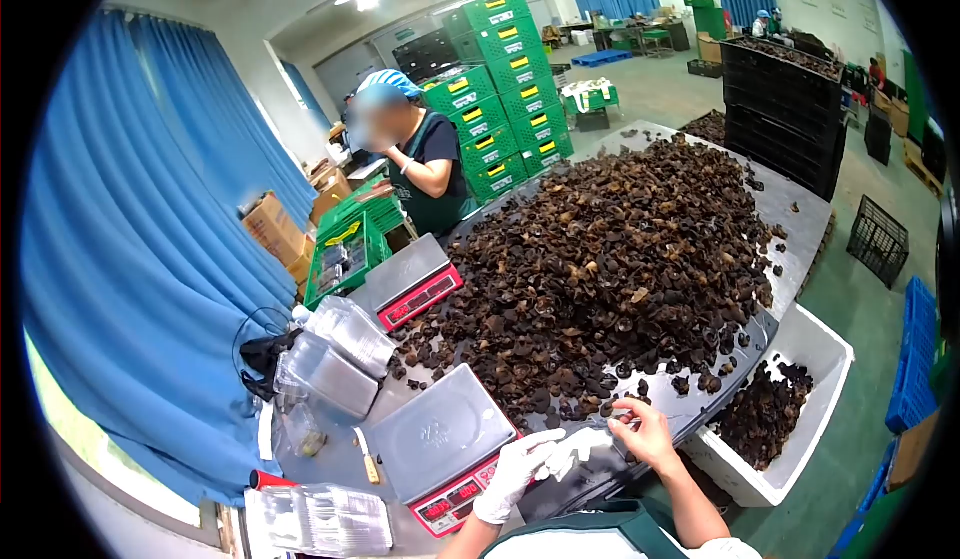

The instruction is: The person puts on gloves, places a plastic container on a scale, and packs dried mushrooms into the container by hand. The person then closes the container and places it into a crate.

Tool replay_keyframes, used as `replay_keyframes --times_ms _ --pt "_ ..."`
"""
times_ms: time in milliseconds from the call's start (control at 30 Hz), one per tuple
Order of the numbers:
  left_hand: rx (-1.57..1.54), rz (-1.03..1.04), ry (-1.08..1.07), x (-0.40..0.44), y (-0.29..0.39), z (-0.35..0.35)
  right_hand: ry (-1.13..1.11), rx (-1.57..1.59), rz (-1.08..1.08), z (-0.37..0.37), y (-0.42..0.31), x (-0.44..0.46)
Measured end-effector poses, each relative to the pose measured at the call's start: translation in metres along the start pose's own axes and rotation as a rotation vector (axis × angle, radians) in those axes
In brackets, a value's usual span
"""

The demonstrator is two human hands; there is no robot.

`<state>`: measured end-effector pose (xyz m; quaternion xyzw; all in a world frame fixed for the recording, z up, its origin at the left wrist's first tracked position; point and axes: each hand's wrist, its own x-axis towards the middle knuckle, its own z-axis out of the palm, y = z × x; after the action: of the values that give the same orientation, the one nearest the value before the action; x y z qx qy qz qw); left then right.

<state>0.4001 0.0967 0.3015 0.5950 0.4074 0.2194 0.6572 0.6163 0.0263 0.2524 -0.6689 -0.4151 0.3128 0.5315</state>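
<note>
My left hand point(515, 474) wears a white glove and is at the front edge of the metal table, beside the red scale point(440, 439). Its fingers are closed on a loose white glove point(575, 451). My right hand point(645, 434) is bare, just right of that glove, with thumb and fingers curled close together; what it holds, if anything, is too small to make out. Beyond both hands lies a large heap of dark brown dried pieces point(610, 259), probably fungus.
A person point(430, 174) stands behind a second scale point(410, 279). Clear plastic boxes point(330, 519) and a knife point(367, 457) lie left. A white bin point(790, 459) stands right, black crates point(780, 109) at the far end, green crates point(510, 89) behind.
</note>
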Motion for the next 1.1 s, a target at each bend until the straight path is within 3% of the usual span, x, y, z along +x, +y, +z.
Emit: replay_keyframes --times_ms 33,67,167,300,433,500,567,600,667,700,733,767,900,967,1033,1100 --pt "-0.083 0.017 0.026 0.001 -0.001 0.003 0.040 -0.022 -0.091 0.004 0.002 -0.003" --pt "-0.112 -0.006 0.013 0.002 -0.005 0.005 -0.031 0.077 -0.050 0.007 0.001 -0.007" --pt "-0.191 0.009 0.062 0.001 -0.011 0.025 -0.398 0.181 0.031 0.010 -0.013 -0.021" --pt "-0.003 -0.039 -0.048 0.001 -0.013 0.024 -0.587 0.083 0.069 0.015 -0.016 -0.026" --pt "0.117 0.095 -0.018 -0.002 -0.015 0.024 -0.571 0.220 0.084 0.017 -0.008 -0.029" --pt "0.089 0.068 -0.023 -0.003 -0.018 0.025 -0.564 0.294 0.107 0.016 -0.016 -0.033" --pt "-0.074 -0.005 -0.049 -0.002 -0.027 0.026 -0.507 0.053 0.055 0.012 -0.033 -0.036" --pt "-0.003 0.092 0.001 -0.001 -0.029 0.027 -0.509 0.053 0.057 0.014 -0.028 -0.035" --pt "0.034 0.087 0.018 -0.004 -0.022 0.025 -0.390 0.023 -0.049 0.017 -0.018 -0.034" --pt "0.075 0.084 0.034 -0.006 -0.016 0.023 -0.379 0.088 0.012 0.015 -0.020 -0.034" --pt "0.317 0.153 0.045 -0.007 -0.009 0.018 -0.360 0.050 -0.025 0.013 -0.017 -0.033" --pt "0.316 0.151 0.046 -0.008 -0.005 0.015 -0.342 0.014 -0.061 0.011 -0.014 -0.031" --pt "0.331 0.080 -0.032 -0.009 -0.007 0.013 -0.336 0.039 -0.014 0.003 -0.012 -0.028" --pt "0.098 0.030 -0.126 -0.014 0.006 0.017 -0.312 0.062 -0.024 0.003 -0.013 -0.027" --pt "0.103 -0.023 -0.163 -0.016 0.015 0.018 -0.266 0.108 -0.050 0.005 -0.015 -0.027" --pt "0.331 -0.041 -0.276 -0.007 0.000 0.012 -0.254 0.175 -0.037 0.006 -0.015 -0.028"
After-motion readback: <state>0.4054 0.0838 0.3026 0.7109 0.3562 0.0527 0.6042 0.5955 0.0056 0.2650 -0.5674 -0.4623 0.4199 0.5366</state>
